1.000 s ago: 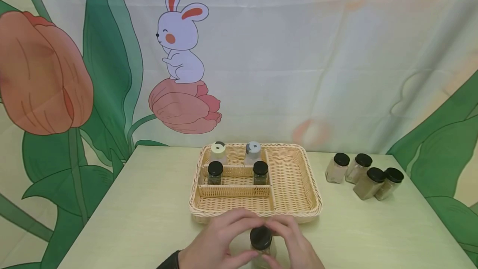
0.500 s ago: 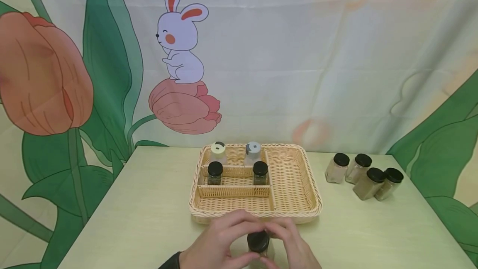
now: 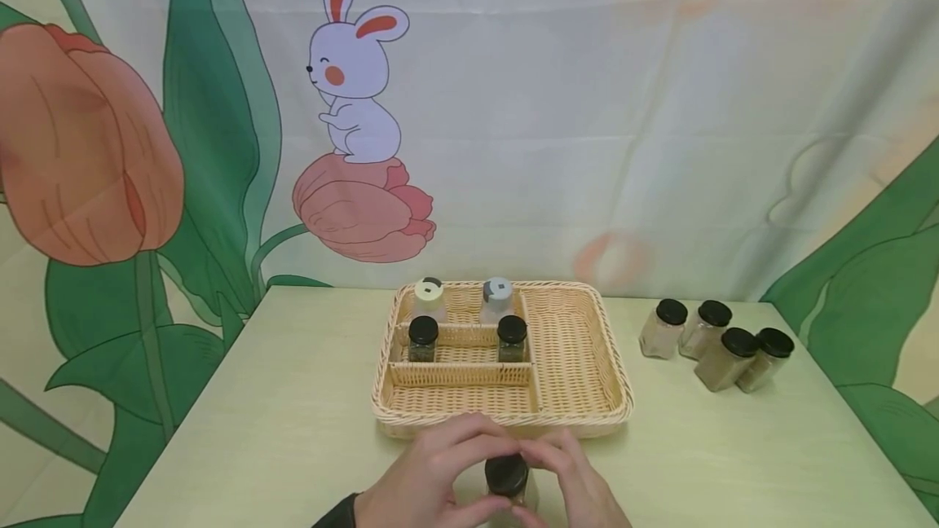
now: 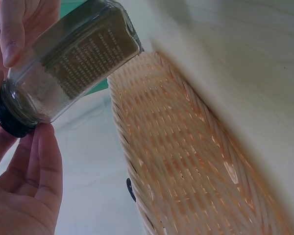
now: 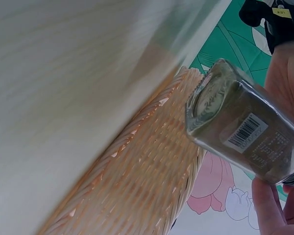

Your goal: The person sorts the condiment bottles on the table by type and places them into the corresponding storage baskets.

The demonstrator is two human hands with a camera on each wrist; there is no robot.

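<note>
A square glass spice jar [image 4: 83, 54] with a black lid [image 3: 507, 475] is held between both hands in front of the basket. Its base shows in the right wrist view, clear of the table. My left hand [image 3: 429, 475] has its thumb and fingers curved round the lid end. From the other side my right hand [image 3: 575, 479] grips the same end with curled fingers; in the right wrist view its fingers [image 5: 267, 205] touch near the lid. Brownish contents and printed text show through the glass, and a barcode label [image 5: 246, 132] sits on one side.
A wicker basket [image 3: 619, 406] with compartments stands just beyond the hands. Inside are two black-lidded jars [image 3: 423, 332] and two pale-capped bottles [image 3: 497, 292]. Several black-lidded jars [image 3: 722, 361] stand at the table's right rear. A printed cloth [image 3: 513, 104] hangs behind.
The jar has shifted slightly left and its lid sits a little lower in the head view. Both hands keep hold of it; the basket and other jars have not moved.
</note>
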